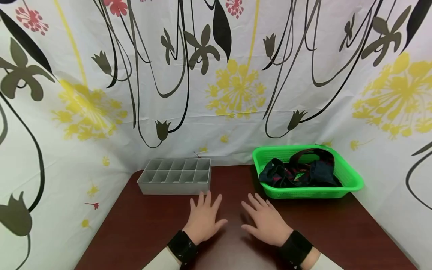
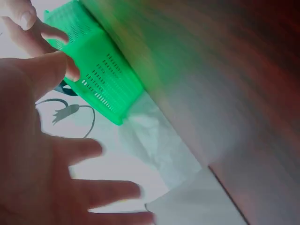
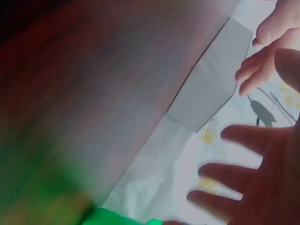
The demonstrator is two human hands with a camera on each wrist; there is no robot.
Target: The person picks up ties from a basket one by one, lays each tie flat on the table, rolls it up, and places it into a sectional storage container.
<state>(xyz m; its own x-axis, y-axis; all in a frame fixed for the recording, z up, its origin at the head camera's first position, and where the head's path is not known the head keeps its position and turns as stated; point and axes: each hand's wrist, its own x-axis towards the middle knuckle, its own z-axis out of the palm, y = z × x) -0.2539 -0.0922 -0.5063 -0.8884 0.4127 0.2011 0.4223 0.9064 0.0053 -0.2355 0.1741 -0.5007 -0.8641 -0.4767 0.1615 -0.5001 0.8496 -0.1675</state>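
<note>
Low in the centre of the head view, left hand [image 1: 203, 217] flat over the dark brown table [image 1: 141, 232], fingers straight and spread, holding nothing; whether touching the wood or just above it, hard to tell. Just to the right of it, right hand [image 1: 266, 221] in the same way, fingers stretched and apart, also with nothing in the grip. Black wristbands at both wrists, light sleeves at the bottom edge. Further up and left of centre, grey divider box [image 1: 175, 176] with two rows of small compartments, near the fingertips of the left hand but apart from them. Right of centre, a little higher, green basket [image 1: 351, 183] with dark clothes [image 1: 300, 172] lying inside, apart from the right hand. Behind everything, across the upper frame, white flowered curtain [image 1: 216, 75] with yellow, red and dark plant shapes. Wrist views blurred: only spread fingers, table, basket corner [image 2: 101, 77].
</note>
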